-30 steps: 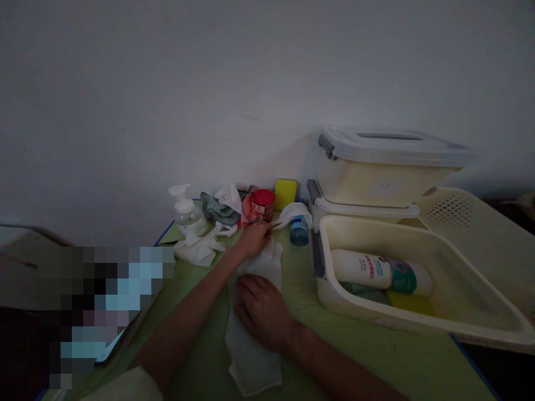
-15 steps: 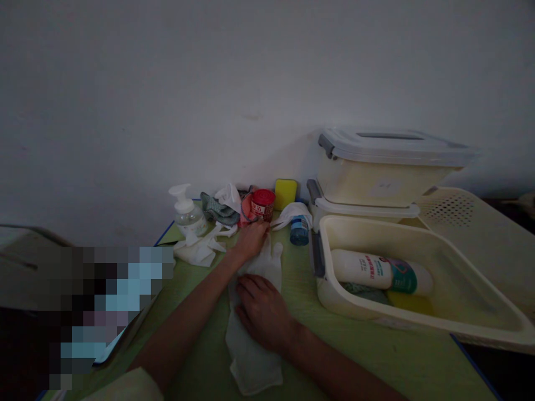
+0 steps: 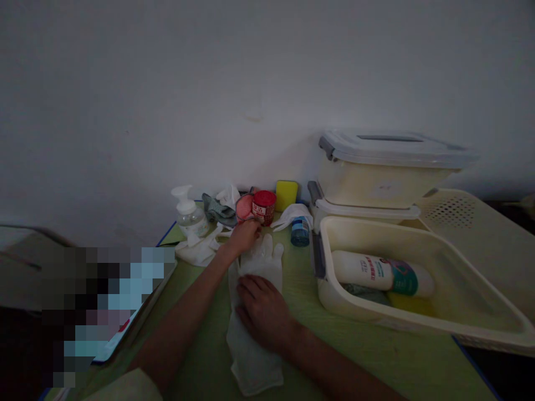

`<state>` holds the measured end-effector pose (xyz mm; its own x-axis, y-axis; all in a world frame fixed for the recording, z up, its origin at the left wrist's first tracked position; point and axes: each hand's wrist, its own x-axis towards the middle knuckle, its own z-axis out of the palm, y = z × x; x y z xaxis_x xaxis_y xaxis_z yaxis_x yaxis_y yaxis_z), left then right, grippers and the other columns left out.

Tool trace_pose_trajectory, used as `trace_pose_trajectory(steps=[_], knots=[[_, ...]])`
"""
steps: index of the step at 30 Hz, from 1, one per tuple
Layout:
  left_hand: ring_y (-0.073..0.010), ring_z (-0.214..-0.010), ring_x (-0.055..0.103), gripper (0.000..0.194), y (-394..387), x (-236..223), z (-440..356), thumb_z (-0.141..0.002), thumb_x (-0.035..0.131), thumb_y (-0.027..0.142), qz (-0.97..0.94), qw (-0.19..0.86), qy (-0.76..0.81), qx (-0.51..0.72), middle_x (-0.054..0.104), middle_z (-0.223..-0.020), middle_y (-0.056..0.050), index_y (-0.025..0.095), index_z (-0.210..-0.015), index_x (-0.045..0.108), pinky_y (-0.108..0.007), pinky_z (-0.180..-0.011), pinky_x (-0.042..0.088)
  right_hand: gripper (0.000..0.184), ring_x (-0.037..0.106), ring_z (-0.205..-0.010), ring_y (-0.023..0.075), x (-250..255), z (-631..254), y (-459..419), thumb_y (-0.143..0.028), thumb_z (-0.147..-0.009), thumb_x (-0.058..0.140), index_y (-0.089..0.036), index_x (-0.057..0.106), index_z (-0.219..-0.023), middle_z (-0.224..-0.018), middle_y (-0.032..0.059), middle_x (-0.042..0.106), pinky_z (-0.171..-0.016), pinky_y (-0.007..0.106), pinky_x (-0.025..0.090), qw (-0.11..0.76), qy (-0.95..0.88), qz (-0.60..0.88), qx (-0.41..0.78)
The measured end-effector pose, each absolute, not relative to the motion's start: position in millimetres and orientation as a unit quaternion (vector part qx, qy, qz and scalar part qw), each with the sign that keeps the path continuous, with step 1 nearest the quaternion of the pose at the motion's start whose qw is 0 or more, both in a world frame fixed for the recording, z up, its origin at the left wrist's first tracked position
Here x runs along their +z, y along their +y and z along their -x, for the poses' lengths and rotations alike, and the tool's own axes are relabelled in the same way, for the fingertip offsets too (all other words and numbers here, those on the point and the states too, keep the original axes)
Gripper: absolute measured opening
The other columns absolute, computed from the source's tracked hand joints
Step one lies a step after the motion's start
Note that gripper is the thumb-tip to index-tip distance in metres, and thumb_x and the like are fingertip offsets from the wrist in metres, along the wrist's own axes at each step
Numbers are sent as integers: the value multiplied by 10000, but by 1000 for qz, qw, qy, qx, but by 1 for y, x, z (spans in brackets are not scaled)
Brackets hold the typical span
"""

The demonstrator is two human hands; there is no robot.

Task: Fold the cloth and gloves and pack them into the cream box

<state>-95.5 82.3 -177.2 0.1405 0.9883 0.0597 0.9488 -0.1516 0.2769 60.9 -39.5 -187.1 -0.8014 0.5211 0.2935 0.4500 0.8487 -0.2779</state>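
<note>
A whitish disposable glove (image 3: 256, 365) lies flat on the green table, its fingers pointing toward the wall. My right hand (image 3: 265, 312) rests on the glove's palm, fingers stretched out and pressing down. At the far end, my left hand (image 3: 246, 235) is closed at the glove's fingertips, seemingly pinching one; its own fingertips are partly hidden. Just behind that hand stand a red-lidded tub (image 3: 263, 207) and a pink round item (image 3: 244, 208). A crumpled white glove (image 3: 200, 250) sits left of my left hand.
A pump bottle (image 3: 190, 214), a grey-green cloth (image 3: 218, 210), a yellow sponge (image 3: 286, 195) and a blue roll (image 3: 300, 231) line the wall side. On the right, an open cream bin (image 3: 321, 295) holds a white bottle (image 3: 368, 267); lidded boxes (image 3: 376, 181) are stacked behind.
My left hand has shifted left across the glove's fingertips, uncovering more glove fingers. My right hand stays in place on the glove. The view has tilted very slightly.
</note>
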Motion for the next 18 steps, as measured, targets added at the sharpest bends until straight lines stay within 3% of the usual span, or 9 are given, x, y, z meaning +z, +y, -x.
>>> trace_pose_trajectory(steps=[5, 11, 18], knots=[[-195, -962, 591, 221, 83, -179, 98, -879, 546, 279, -742, 86, 654, 118, 606, -1056, -68, 129, -1037, 580, -408, -832, 494, 278, 497, -1126, 228, -185, -62, -40, -237, -864, 521, -108, 574, -1104, -1186, 116, 588, -990, 365, 412, 179, -945, 256, 99], [-206, -1007, 580, 172, 79, -173, 96, -851, 529, 131, -729, 74, 670, 120, 615, -1043, -85, 148, -1012, 588, -341, -843, 468, 269, 498, -1127, 231, -184, -61, -40, -240, -864, 522, -101, 582, -1086, -1189, 122, 586, -989, 364, 416, 171, -947, 255, 99], [-196, -959, 590, 246, 76, -159, 108, -885, 535, 294, -743, 104, 658, 69, 592, -1087, -74, 136, -1070, 569, -407, -820, 502, 288, 496, -1134, 234, -186, -62, -39, -246, -862, 525, -103, 577, -1107, -1203, 119, 581, -998, 369, 408, 172, -946, 256, 100]])
